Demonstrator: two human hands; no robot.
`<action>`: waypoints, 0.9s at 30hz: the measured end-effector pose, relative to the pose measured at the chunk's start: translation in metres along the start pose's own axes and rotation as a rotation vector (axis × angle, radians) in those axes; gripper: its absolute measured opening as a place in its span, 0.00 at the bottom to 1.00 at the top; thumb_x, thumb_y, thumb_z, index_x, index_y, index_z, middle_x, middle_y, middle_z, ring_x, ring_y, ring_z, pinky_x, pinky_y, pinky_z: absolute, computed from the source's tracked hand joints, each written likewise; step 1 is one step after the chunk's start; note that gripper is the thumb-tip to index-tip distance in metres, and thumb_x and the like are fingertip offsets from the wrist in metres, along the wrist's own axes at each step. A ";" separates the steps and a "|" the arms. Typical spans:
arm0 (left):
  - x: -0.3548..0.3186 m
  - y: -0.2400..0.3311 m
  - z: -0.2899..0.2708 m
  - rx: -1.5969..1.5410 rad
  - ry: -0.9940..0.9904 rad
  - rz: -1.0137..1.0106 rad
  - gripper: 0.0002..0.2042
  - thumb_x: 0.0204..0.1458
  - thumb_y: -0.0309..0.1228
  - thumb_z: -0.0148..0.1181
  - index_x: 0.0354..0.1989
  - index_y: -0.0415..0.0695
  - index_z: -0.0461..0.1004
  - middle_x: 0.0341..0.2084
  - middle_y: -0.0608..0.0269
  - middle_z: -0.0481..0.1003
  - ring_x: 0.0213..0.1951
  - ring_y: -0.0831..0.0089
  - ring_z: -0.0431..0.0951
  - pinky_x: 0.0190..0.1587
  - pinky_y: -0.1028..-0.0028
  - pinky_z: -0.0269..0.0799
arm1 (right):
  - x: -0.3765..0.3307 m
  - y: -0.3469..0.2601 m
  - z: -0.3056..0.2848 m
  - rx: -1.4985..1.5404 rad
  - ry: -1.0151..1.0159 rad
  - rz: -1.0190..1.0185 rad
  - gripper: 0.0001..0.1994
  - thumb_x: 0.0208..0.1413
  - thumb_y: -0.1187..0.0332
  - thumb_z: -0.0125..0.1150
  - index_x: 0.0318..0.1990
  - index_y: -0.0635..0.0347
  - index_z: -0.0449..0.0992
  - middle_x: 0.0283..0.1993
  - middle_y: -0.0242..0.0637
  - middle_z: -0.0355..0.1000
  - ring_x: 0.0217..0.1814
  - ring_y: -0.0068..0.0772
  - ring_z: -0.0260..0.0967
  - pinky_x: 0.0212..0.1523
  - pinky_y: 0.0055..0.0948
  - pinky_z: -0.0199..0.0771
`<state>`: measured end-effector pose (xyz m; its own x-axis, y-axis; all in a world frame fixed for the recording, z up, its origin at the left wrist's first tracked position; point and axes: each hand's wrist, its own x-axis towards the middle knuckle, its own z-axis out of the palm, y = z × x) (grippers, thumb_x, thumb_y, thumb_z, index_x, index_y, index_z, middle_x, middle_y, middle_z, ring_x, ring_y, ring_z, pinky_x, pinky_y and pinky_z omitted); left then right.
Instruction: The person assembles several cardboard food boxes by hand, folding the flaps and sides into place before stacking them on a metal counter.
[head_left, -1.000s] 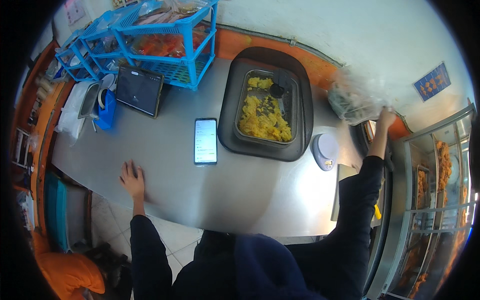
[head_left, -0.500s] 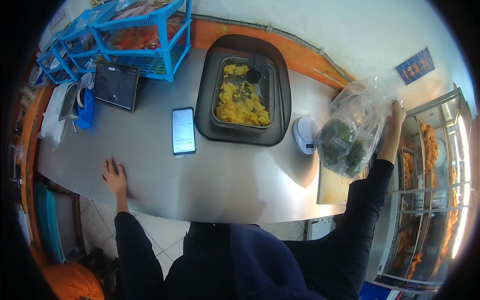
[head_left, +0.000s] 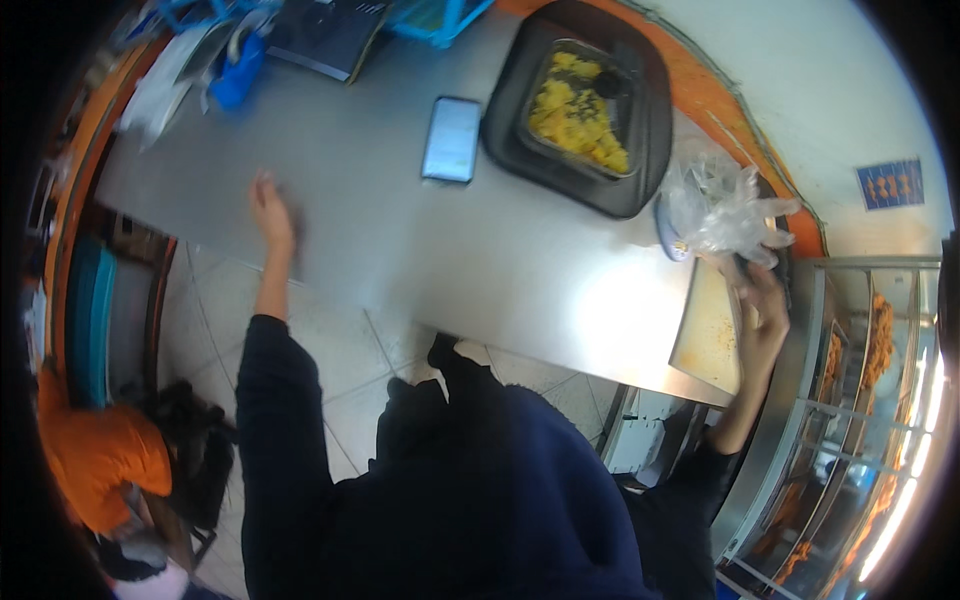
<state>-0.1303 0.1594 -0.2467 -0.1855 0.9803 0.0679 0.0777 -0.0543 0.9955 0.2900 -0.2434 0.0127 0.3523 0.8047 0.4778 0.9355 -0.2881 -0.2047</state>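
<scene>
My left hand [head_left: 272,213] is raised just above the left part of the metal counter [head_left: 360,225]. It is empty, its fingers loosely stretched and slightly blurred. On the right, my right hand [head_left: 764,300] is beside the lower edge of a crumpled clear plastic bag [head_left: 712,205]. Its fingers look apart, though motion smears them, and whether they touch the bag is unclear. The bag is over a white scale [head_left: 672,235] and hides most of it; a little green shows through the plastic. Below my right hand lies a pale cutting board [head_left: 705,335].
A black tray [head_left: 505,130] bears a metal pan [head_left: 580,158] of yellow food. Left of it lie a phone [head_left: 452,140], a tablet [head_left: 325,35] and a blue tape dispenser [head_left: 238,75]. A glass food cabinet [head_left: 800,450] borders the right. A person in orange [head_left: 105,450] is at lower left.
My view has turned and shifted. My left hand has lifted off the counter. The bag has come down over the scale, its leafy contents now mostly hidden, and my right hand has left its top.
</scene>
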 end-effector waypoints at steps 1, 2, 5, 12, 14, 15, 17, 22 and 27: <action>-0.041 0.036 0.015 -0.200 -0.045 -0.230 0.25 0.55 0.48 0.38 0.53 0.41 0.60 0.52 0.57 0.60 0.54 0.68 0.60 0.54 0.69 0.55 | -0.023 -0.035 0.025 0.090 0.055 0.021 0.04 0.45 0.76 0.53 0.30 0.61 0.73 0.39 0.43 0.71 0.51 0.41 0.63 0.50 0.36 0.62; -0.078 0.034 0.018 -0.203 -0.313 -0.099 0.25 0.56 0.46 0.36 0.53 0.39 0.58 0.50 0.58 0.62 0.53 0.70 0.61 0.55 0.70 0.54 | -0.043 -0.076 0.052 0.172 0.095 0.037 0.02 0.45 0.77 0.52 0.25 0.61 0.72 0.38 0.43 0.71 0.52 0.44 0.62 0.50 0.38 0.62; -0.235 0.061 0.010 -0.604 -0.753 -0.388 0.24 0.58 0.46 0.32 0.53 0.40 0.59 0.48 0.61 0.65 0.52 0.72 0.62 0.56 0.73 0.52 | -0.109 -0.207 0.140 0.604 -0.072 -0.023 0.05 0.49 0.67 0.51 0.33 0.55 0.67 0.51 0.47 0.61 0.57 0.51 0.55 0.52 0.48 0.56; -0.359 -0.003 -0.127 -0.904 -0.264 -0.830 0.31 0.52 0.52 0.36 0.58 0.40 0.52 0.57 0.54 0.53 0.59 0.63 0.51 0.60 0.66 0.42 | -0.312 -0.258 0.253 0.735 -0.987 0.436 0.29 0.55 0.48 0.38 0.58 0.60 0.54 0.59 0.48 0.53 0.62 0.44 0.48 0.59 0.38 0.48; -0.390 -0.030 -0.139 -0.401 -0.422 -0.360 0.28 0.52 0.46 0.43 0.57 0.41 0.55 0.57 0.54 0.53 0.57 0.63 0.54 0.59 0.66 0.42 | -0.335 -0.266 0.260 1.307 -1.154 0.904 0.30 0.56 0.47 0.36 0.59 0.59 0.51 0.59 0.47 0.53 0.62 0.41 0.48 0.58 0.35 0.50; -0.417 -0.057 -0.137 -0.068 -0.529 -0.189 0.28 0.49 0.44 0.48 0.57 0.41 0.55 0.56 0.50 0.53 0.58 0.58 0.53 0.59 0.58 0.41 | -0.344 -0.269 0.265 1.598 -1.186 1.152 0.30 0.57 0.47 0.35 0.60 0.59 0.50 0.59 0.46 0.53 0.62 0.40 0.48 0.58 0.33 0.50; -0.452 -0.102 -0.146 0.102 -0.675 -0.164 0.28 0.49 0.43 0.49 0.57 0.42 0.54 0.55 0.48 0.54 0.57 0.56 0.53 0.58 0.54 0.40 | -0.348 -0.274 0.266 1.536 -1.104 1.311 0.32 0.57 0.46 0.35 0.60 0.62 0.47 0.57 0.45 0.55 0.58 0.37 0.53 0.56 0.31 0.53; -0.520 -0.155 -0.186 0.815 -1.029 -0.261 0.27 0.49 0.44 0.48 0.55 0.44 0.57 0.52 0.44 0.57 0.54 0.53 0.58 0.52 0.47 0.49 | -0.392 -0.187 0.262 1.105 -1.142 0.710 0.27 0.56 0.52 0.44 0.56 0.63 0.57 0.52 0.45 0.62 0.54 0.37 0.59 0.54 0.30 0.57; -0.522 -0.099 -0.127 0.706 -1.299 -0.106 0.26 0.46 0.38 0.54 0.54 0.43 0.58 0.50 0.48 0.61 0.51 0.54 0.62 0.51 0.56 0.57 | -0.499 -0.035 0.201 0.601 -0.875 0.908 0.20 0.54 0.59 0.49 0.49 0.64 0.66 0.44 0.44 0.68 0.49 0.31 0.65 0.49 0.25 0.62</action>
<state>-0.1653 -0.3710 -0.3722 0.7349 0.4741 -0.4849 0.6392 -0.2450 0.7290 0.0763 -0.5308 -0.3901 0.4823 0.5821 -0.6546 0.1589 -0.7930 -0.5881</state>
